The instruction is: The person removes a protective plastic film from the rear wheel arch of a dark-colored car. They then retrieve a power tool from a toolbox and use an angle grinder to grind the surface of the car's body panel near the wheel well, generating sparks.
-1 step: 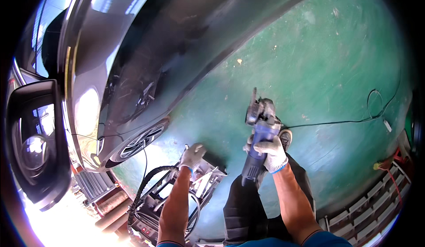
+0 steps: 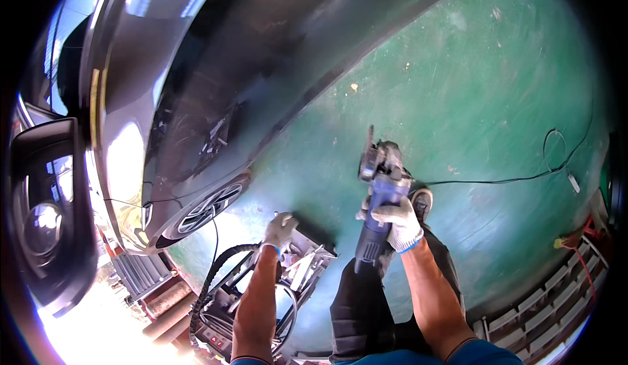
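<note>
My right hand (image 2: pixel 394 223), in a white work glove, is wrapped round the blue body of an angle grinder (image 2: pixel 376 231). The tool is held upright in the picture, over my legs. Its dark head and thin disc (image 2: pixel 370 144) point away from me, the disc seen nearly edge-on. Lower left, my gloved left hand (image 2: pixel 280 229) is closed at the far edge of a wheeled machine cart (image 2: pixel 307 267). What its curled fingers hold is hidden. A thick black hose (image 2: pixel 219 267) and a small control panel (image 2: pixel 212 340) belong to the cart.
A dark car (image 2: pixel 261 70) fills the left and top, with its wheel (image 2: pixel 212 209) near the cart and its mirror (image 2: pixel 49 214) at far left. A black cord (image 2: pixel 490 181) crosses the green floor (image 2: pixel 471 103). A slatted grey rack (image 2: pixel 549 299) stands lower right.
The grinder and my right hand have shifted slightly left. My left hand has moved a little left too, still closed at the cart. The whole view has turned slightly.
</note>
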A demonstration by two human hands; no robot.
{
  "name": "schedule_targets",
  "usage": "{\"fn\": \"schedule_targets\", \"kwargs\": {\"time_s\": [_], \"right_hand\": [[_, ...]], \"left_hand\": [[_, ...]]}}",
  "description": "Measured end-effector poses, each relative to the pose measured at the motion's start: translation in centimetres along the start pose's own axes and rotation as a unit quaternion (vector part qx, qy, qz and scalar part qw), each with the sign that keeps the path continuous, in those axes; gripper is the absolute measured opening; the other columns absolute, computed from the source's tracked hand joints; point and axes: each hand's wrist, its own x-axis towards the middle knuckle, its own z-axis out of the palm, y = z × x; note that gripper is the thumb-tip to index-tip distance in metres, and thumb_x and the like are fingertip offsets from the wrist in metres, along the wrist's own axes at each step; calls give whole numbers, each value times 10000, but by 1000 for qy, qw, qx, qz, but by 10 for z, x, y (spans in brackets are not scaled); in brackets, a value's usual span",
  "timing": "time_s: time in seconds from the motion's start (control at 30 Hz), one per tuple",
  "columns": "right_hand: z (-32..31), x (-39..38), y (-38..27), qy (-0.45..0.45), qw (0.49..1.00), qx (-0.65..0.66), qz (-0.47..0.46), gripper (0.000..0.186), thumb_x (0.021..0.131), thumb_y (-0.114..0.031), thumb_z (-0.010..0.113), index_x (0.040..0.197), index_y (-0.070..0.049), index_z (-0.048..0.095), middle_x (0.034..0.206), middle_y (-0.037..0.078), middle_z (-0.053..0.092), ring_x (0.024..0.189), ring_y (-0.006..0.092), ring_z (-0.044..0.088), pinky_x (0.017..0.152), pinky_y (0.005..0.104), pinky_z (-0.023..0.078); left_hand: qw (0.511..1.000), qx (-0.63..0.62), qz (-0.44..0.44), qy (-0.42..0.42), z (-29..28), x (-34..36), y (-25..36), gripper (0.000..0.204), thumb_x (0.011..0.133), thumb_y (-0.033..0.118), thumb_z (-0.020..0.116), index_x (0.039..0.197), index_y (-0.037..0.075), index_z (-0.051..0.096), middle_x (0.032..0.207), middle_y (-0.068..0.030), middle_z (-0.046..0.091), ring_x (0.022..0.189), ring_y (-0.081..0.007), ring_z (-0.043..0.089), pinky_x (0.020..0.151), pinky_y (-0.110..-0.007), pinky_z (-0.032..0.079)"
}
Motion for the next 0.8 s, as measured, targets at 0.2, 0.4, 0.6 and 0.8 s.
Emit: {"fn": "schedule_targets", "kwargs": {"time_s": [0.2,0.4,0.6,0.8], "right_hand": [[-23,70,29,20,997,70,39,508,717,-137,811,1154,8,595,920,145,671,812,315,696,831,469,577],[-105,149,70,21,996,76,-47,499,760,-156,792,1170,22,570,937,140,649,825,300,676,837,477,574],[-153,198,125,36,977,179,-114,596,735,-201,815,1218,20,544,966,152,645,833,316,677,870,517,563],[-180,245,148,-35,959,223,-170,537,745,-180,805,1180,14,555,949,144,663,850,317,679,865,521,557]], "left_hand": [[843,514,97,129,-16,46,-41,763,836,392,715,1436,-2,457,1437,-236,495,1335,-437,473,1104,-540,394],[656,692,260,153,-6,180,25,657,923,230,570,1515,5,394,1637,-180,287,1514,-401,239,1262,-541,127],[454,788,376,175,-38,234,68,574,921,172,515,1477,36,477,1609,-97,375,1509,-329,290,1267,-518,144],[424,764,444,200,-30,270,94,494,866,100,553,1354,42,608,1564,-69,430,1464,-333,365,1239,-507,242]]}}
